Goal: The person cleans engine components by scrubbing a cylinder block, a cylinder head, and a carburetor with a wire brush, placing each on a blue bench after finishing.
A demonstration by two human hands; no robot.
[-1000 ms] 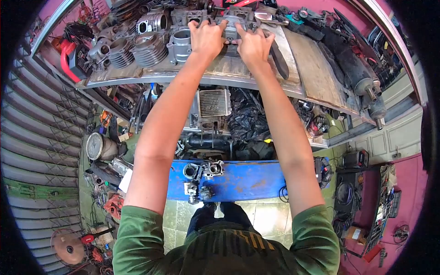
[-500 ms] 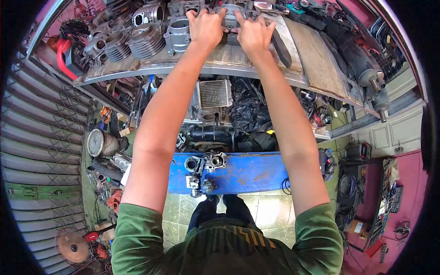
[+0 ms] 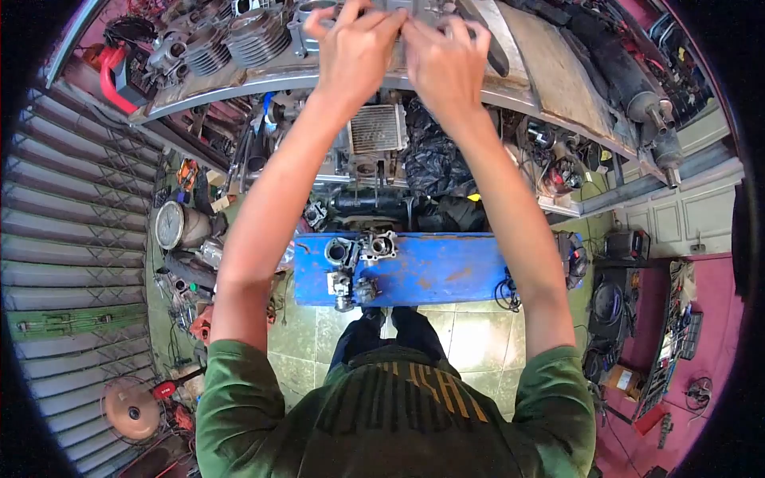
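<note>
Both my hands reach out over the shelf at the top of the view. My left hand [image 3: 356,49] has its fingers bent, with the index finger and thumb side brought close to the other hand. Beside it, my right hand [image 3: 448,65] is slightly blurred, its fingers curled inward. The fingertips of both nearly meet; anything between them is too small or hidden to make out. Behind them lies a grey metal part [image 3: 401,6], mostly covered. Left of my left hand stand a grey engine cylinder [image 3: 307,38] and a finned cylinder [image 3: 259,41].
The wooden shelf [image 3: 299,86] has a metal edge and carries several engine parts, with exhaust mufflers [image 3: 637,95] at the right. Below are a radiator [image 3: 378,129] and black plastic bags [image 3: 434,151]. A blue bench [image 3: 446,271] bears several metal parts [image 3: 341,253].
The view has tilted downward, so shelf and bench appear higher. My hands, earlier spread on the grey metal part, have drawn closer together with fingers bent inward.
</note>
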